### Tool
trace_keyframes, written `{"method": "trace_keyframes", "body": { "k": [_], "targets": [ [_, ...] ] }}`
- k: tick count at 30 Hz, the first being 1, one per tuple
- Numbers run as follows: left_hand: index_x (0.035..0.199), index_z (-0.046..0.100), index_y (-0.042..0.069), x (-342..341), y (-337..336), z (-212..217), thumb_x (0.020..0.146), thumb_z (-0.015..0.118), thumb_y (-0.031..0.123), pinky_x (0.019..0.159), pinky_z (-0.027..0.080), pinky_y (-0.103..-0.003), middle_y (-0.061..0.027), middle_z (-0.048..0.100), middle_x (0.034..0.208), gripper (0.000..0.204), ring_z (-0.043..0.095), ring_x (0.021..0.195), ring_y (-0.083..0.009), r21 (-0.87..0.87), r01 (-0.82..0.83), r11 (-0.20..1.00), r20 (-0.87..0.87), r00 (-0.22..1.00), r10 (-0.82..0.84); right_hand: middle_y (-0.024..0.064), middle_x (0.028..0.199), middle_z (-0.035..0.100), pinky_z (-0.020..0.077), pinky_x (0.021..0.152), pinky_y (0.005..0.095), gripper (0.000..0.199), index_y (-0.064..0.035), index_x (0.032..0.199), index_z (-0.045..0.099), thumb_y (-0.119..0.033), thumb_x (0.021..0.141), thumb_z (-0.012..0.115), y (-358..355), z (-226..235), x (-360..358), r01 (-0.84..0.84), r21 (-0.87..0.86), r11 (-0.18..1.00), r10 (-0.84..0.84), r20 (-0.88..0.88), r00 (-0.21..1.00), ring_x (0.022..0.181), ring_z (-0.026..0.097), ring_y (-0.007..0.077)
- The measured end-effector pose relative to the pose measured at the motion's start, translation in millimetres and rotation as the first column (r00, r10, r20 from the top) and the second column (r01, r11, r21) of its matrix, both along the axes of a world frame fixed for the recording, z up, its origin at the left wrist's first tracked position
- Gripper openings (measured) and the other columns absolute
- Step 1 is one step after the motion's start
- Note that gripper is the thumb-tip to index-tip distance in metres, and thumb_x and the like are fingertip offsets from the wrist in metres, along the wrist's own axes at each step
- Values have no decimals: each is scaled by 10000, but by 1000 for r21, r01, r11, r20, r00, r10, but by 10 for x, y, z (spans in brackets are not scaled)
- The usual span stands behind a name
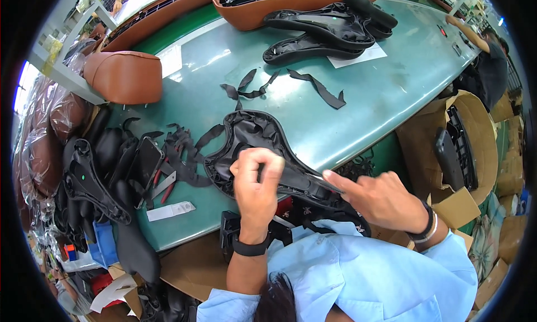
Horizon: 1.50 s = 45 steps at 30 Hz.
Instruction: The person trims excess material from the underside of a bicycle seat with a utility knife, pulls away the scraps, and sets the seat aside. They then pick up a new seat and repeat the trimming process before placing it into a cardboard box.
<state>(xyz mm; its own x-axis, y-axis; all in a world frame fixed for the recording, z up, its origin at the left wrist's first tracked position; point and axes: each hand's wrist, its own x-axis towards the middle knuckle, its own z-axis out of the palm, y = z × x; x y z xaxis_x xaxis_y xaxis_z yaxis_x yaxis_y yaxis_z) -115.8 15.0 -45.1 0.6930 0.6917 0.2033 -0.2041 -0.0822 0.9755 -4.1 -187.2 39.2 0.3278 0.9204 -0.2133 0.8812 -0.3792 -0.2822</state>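
Observation:
A black bicycle saddle (pixel 293 174) lies underside up at the near table edge, its wide end far left and its narrow nose toward my right hand. Gathered black cover material lines its rim. My left hand (pixel 257 179) is closed in a fist over the saddle's wide part; whatever its fingers grip is hidden. At the nose my right hand (pixel 383 202) is closed, index finger pointing along the saddle. A thin shiny edge shows by that fingertip, too small to name. Black cut-off strips (pixel 187 154) lie left of the saddle, more strips (pixel 319 87) beyond it.
Black saddles (pixel 330 34) are stacked at the back, near brown padded parts (pixel 123 79). On the left lie more saddles (pixel 89 179), red-handled pliers (pixel 168 190) and a white paper slip (pixel 170 210). A cardboard box (pixel 481 137) stands right; another person (pixel 486 70) is far right.

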Motion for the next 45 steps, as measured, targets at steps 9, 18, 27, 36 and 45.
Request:
{"method": "trace_keyframes", "body": {
  "k": [9,18,27,36,45],
  "targets": [
    [942,645,70,-175,130,348,784,723,134,763,388,-304,-39,580,902,187,541,811,-201,513,670,536,-68,655,-753,73,621,509,412,424,370,566,-260,1372,518,-139,836,652,-259,-301,-127,233,278,932,-257,52,965,488,553,253],
    [822,709,82,-215,343,272,733,728,128,732,453,-349,-16,651,896,102,598,831,-228,698,489,523,-457,867,-199,36,613,480,390,414,310,574,-262,1291,614,-47,763,686,-197,-378,-207,66,433,899,-88,30,996,489,493,182],
    [807,700,63,-128,356,283,789,689,123,586,486,-320,-45,663,811,63,645,692,-239,651,447,613,-435,882,-182,15,678,408,366,491,306,649,-293,1352,537,-73,748,626,101,-291,-180,-209,240,948,121,335,934,575,474,168],
    [793,691,71,-106,336,331,783,680,110,580,480,-321,-58,652,790,42,634,673,-241,635,475,609,-486,858,-163,55,735,470,380,544,322,615,-321,1383,494,-97,817,581,102,-7,-3,-277,21,961,253,347,903,630,511,192],
    [818,656,64,271,162,404,799,632,123,632,459,-434,-100,575,779,66,602,720,-317,672,586,452,-585,795,-160,33,729,494,423,560,356,692,-379,1344,534,-39,749,623,-130,25,522,-245,128,961,166,439,883,660,558,217]
  ]
}}
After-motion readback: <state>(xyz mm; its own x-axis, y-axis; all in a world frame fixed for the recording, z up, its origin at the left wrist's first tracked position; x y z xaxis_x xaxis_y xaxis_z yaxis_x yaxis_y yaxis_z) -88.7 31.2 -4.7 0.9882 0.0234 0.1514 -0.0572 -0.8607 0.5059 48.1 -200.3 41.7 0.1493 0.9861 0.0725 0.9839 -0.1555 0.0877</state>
